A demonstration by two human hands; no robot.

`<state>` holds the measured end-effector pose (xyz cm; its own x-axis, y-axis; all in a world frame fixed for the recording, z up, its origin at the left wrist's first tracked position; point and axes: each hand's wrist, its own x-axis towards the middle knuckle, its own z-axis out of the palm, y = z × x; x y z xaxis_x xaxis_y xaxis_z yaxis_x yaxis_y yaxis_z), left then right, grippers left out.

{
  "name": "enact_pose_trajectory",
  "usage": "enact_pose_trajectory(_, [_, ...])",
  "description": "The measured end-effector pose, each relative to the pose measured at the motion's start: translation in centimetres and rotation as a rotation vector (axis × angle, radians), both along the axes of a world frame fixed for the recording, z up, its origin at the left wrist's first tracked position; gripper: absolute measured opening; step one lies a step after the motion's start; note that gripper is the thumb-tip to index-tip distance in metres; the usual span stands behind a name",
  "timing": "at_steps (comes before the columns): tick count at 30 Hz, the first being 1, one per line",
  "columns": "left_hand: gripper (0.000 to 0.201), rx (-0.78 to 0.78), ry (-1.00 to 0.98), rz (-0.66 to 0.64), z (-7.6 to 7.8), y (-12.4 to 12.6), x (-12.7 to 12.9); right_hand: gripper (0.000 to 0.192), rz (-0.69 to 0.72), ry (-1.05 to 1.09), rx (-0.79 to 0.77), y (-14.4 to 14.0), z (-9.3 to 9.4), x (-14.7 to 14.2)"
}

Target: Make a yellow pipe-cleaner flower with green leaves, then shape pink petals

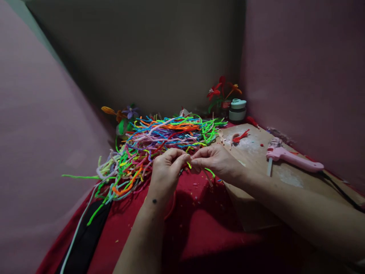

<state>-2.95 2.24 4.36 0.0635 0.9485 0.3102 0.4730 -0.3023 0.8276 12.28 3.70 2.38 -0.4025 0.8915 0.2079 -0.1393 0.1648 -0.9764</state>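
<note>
A red cloth (199, 228) covers the surface between pink walls. My left hand (167, 169) and right hand (218, 160) meet fingertip to fingertip, both pinched shut on a short yellow-green pipe cleaner (189, 165), just before the tangled, many-coloured pipe cleaner pile (159, 142).

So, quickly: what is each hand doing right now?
Left hand: fingers pinched shut on a yellow-green pipe cleaner.
Right hand: pinched shut on the same pipe cleaner.
</note>
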Motion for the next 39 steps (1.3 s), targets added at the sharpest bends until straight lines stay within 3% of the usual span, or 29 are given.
enact_pose_trajectory(4, [0.014, 0.236, 0.138, 0.085, 0.0, -0.1, 0.0, 0.017, -0.035, 0.004, 0.024, -0.2, 0.1, 0.0])
enact_pose_trajectory(10, [0.016, -0.063, -0.105, -0.039, 0.0, -0.5, 0.2, 0.018, -0.047, -0.024, 0.084, -0.3, 0.0, 0.0])
enact_pose_trajectory(16, [0.017, -0.032, -0.051, -0.039, 0.0, -0.3, 0.3, 0.016, -0.101, -0.061, 0.156, -0.5, -0.3, -0.2])
enact_pose_trajectory(21, [0.014, -0.005, -0.034, -0.081, -0.3, -0.2, 0.2, 0.022, 0.058, 0.008, -0.014, -0.3, -0.4, -0.3])
enact_pose_trajectory(26, [0.013, 0.145, 0.050, -0.054, -1.0, 0.0, 0.2, 0.010, 0.143, 0.038, -0.185, 0.0, -0.8, -0.3])
enact_pose_trajectory(34, [0.013, -0.122, -0.144, -0.145, -0.2, 0.2, 0.1, 0.018, 0.172, 0.096, -0.300, 0.2, -1.0, -0.2])
enact_pose_trajectory(36, [0.013, -0.069, -0.134, -0.105, -0.4, 0.1, 0.2, 0.019, 0.211, 0.110, -0.311, 0.3, -1.2, -0.2])
enact_pose_trajectory(39, [0.012, 0.141, 0.016, 0.010, -1.0, 0.0, 0.7, 0.019, 0.239, 0.097, -0.323, 0.5, -1.5, -0.3])
